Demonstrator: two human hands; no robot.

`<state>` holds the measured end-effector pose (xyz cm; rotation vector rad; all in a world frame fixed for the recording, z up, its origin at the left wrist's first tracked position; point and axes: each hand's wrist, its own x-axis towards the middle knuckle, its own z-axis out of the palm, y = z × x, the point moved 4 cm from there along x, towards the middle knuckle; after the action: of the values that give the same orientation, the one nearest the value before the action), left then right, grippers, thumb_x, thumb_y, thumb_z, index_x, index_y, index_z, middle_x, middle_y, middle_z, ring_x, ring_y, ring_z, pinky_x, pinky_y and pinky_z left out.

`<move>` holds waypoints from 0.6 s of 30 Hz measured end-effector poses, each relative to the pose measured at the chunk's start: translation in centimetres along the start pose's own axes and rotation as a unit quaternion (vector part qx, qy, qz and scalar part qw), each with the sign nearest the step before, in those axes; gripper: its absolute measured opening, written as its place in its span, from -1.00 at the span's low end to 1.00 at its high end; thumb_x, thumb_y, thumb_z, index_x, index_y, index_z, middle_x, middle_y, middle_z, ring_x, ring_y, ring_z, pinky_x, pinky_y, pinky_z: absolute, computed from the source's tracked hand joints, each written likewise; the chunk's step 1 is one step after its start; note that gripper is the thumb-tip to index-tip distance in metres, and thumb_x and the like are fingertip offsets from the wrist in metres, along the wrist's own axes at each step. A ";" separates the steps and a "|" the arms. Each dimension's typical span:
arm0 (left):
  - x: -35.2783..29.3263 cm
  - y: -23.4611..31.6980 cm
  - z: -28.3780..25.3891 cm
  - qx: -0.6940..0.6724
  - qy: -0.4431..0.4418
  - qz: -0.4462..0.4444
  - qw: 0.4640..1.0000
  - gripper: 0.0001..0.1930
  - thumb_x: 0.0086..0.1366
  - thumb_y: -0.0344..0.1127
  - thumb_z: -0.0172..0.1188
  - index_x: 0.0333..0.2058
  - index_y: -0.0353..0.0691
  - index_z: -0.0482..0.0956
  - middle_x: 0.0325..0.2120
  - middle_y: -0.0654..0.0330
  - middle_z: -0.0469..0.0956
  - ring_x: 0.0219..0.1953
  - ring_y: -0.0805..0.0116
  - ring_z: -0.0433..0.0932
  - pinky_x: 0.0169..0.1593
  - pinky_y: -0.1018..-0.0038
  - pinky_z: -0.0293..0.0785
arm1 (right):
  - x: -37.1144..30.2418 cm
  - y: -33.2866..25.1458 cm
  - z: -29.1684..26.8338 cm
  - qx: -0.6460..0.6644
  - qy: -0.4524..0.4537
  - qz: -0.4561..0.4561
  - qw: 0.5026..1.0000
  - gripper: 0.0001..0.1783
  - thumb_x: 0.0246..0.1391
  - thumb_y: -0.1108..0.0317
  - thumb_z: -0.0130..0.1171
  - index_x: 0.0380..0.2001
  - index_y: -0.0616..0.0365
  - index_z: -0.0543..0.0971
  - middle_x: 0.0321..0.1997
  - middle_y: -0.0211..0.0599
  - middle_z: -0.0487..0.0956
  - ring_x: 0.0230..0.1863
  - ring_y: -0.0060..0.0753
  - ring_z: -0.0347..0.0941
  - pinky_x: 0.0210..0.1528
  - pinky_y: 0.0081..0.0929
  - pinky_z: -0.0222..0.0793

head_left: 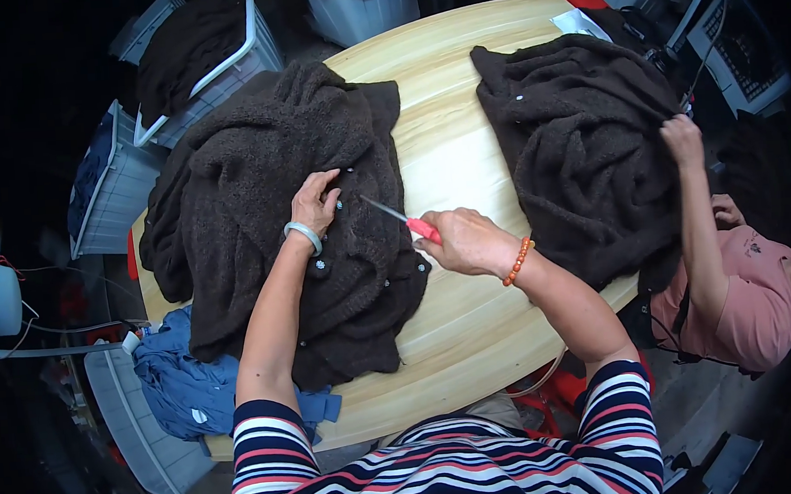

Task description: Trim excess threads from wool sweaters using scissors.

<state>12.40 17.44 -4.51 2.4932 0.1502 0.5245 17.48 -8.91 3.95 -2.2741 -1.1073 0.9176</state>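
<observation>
A dark brown fuzzy knit garment (255, 174) lies rumpled over the left part of the wooden table, with several small shiny buttons along its right side. My left hand (317, 205), with a pale bangle at its wrist, rests on the knit beside these buttons. Its thumb and fingers are apart. Closed in my right hand (469, 241) is a red-handled tool (425, 229) with a thin pointed metal blade; the fingers hide part of the handle. The blade points up and left over the garment's buttoned side, its tip right of my left hand.
Across the wooden table (449, 153), another dark knit garment (580, 154) lies under the hand (683, 141) of a co-worker in pink. Blue clothing (181, 373) hangs over the near left edge. Grey bins (120, 187) stand left, some holding dark cloth. A white paper (579, 26) lies far right.
</observation>
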 end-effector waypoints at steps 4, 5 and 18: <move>-0.3 0.2 0.1 0.017 0.053 -0.032 0.998 -0.64 0.08 -0.50 0.34 -0.09 -0.20 0.57 -0.37 0.18 0.43 -0.57 0.37 0.42 -0.39 0.43 0.44 | 0.8 -0.9 1.0 -0.005 -0.029 -0.018 0.999 -0.62 0.21 0.09 0.12 -0.22 0.24 0.57 -0.26 0.13 0.63 -0.12 0.16 0.57 -0.02 -0.05 0.46; -0.5 0.3 0.0 0.047 0.061 -0.052 0.996 -0.64 0.08 -0.50 0.35 -0.10 -0.20 0.57 -0.36 0.18 0.42 -0.58 0.38 0.41 -0.39 0.44 0.44 | 0.5 -1.4 1.7 -0.002 -0.068 -0.044 0.997 -0.62 0.21 0.09 0.12 -0.22 0.24 0.57 -0.27 0.14 0.63 -0.13 0.15 0.57 -0.04 -0.06 0.47; -9.8 2.0 -4.1 0.306 -0.146 0.138 0.931 -0.42 0.06 -0.52 0.22 0.14 -0.24 0.46 0.26 0.05 0.34 0.24 0.00 0.33 0.26 0.15 0.27 | -2.4 -1.5 4.2 0.048 -0.128 -0.075 0.988 -0.65 0.19 0.09 0.14 -0.21 0.20 0.56 -0.31 0.14 0.62 -0.16 0.21 0.55 -0.06 -0.02 0.43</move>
<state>1.82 15.78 -3.60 3.1968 -0.1887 0.2234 12.56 -9.57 2.98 -2.0042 -1.2928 1.1975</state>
